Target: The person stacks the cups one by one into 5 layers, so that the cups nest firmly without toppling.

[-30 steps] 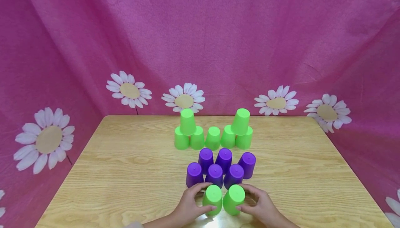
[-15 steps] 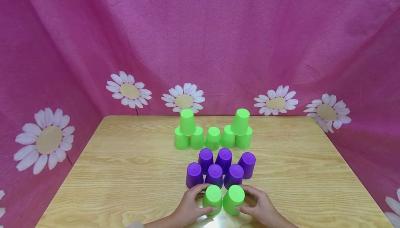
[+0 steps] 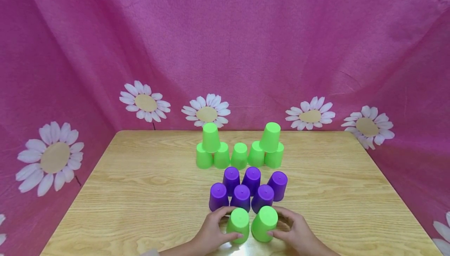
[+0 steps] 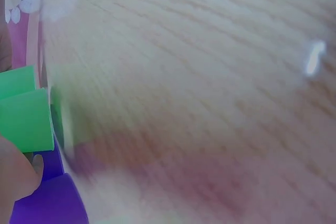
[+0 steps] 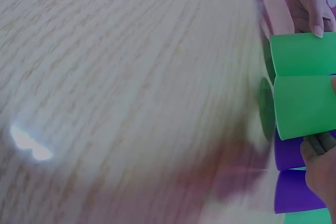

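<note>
Head view: I see left grip (image 3: pixel 212 228) holding the near-left cup (image 3: pixel 239 221), right grip (image 3: pixel 296 229) the near-right cup (image 3: pixel 265 219), maybe steadying both.

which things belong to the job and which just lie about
Likely the job: green tapered plastic cup in left fingers; matching cup in right fingers; six purple plastic cups; seven green plastic cups behind
Background: wooden table; magenta flowered fabric

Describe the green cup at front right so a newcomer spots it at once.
On the wooden table, find the purple cups. In front, side by side, are the left green cup and the right green cup. Yours is the latter, gripped by the right hand; the left hand holds the other.
</note>
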Tool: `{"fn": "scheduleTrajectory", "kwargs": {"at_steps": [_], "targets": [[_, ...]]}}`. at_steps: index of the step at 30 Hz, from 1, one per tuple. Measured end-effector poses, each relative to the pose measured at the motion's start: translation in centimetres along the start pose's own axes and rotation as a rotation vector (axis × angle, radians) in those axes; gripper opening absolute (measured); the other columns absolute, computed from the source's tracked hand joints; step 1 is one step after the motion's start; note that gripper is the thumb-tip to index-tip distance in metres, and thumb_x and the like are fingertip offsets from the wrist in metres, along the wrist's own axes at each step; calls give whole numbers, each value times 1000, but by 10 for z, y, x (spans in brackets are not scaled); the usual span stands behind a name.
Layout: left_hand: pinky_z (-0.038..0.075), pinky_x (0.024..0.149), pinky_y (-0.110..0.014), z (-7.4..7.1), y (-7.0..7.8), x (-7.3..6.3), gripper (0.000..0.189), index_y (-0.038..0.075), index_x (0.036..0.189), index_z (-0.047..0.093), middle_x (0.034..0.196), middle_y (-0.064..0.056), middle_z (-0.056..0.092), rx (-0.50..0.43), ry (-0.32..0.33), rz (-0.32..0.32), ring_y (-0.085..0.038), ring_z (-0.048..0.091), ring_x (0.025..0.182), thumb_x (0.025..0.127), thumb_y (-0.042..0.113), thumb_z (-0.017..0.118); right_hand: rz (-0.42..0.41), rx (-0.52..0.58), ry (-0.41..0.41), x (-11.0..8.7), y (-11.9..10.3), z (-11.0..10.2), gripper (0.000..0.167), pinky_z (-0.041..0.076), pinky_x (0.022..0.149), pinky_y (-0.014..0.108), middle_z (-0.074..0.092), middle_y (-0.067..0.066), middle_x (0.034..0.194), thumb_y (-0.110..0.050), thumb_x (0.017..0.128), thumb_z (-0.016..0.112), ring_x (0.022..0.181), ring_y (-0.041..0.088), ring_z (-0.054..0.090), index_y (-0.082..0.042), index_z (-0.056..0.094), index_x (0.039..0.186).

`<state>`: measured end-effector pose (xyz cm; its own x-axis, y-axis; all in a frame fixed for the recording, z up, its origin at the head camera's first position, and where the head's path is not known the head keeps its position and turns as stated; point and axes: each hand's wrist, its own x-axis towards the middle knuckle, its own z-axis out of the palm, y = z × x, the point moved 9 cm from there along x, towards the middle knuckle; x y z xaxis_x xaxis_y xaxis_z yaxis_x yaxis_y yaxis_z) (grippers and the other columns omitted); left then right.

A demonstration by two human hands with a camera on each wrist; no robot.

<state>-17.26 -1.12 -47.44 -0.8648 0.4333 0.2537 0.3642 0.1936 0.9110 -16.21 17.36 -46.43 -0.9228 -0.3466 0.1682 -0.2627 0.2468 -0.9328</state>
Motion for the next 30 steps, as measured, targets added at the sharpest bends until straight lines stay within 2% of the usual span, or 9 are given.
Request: {"fn": "scheduleTrajectory", "kwargs": {"at_steps": [2,8,15,22,30], "targets": [[52,91,-27,-1,2,1,55,7,119,56,113,-8,64,-7,-10,-14,-15,60,102,70,21,80,-19,2,7,1,-5,-3,51,45,89,12,59,-23,112,-7,76,73,104,-9,54,10,53,119],[52,92,-30,-8,13,4,56,7,119,57,113,-7,64,29,-30,-19,-15,60,102,70,22,80,-250,-7,23,4,-31,-9,50,48,87,13,59,-21,116,8,71,72,103,-6,56,11,54,117],[51,92,-33,-14,29,8,57,7,120,57,114,-6,64,65,-37,-3,-15,60,102,70,23,80,-236,-54,34,7,-40,-15,49,49,88,13,59,-21,115,4,70,74,102,-6,57,8,56,116],[53,90,-31,-21,40,13,56,7,119,58,112,-6,65,89,-27,8,-16,60,102,70,24,80,-276,-80,10,9,-54,-18,50,49,88,15,60,-19,115,4,71,73,102,-4,58,7,55,117],[52,91,-29,-28,48,19,58,4,121,56,115,-10,64,35,-23,-11,-25,61,104,70,20,80,-280,-88,6,17,-67,-25,49,46,90,12,59,-19,116,7,71,72,105,-5,56,9,54,118]]}}
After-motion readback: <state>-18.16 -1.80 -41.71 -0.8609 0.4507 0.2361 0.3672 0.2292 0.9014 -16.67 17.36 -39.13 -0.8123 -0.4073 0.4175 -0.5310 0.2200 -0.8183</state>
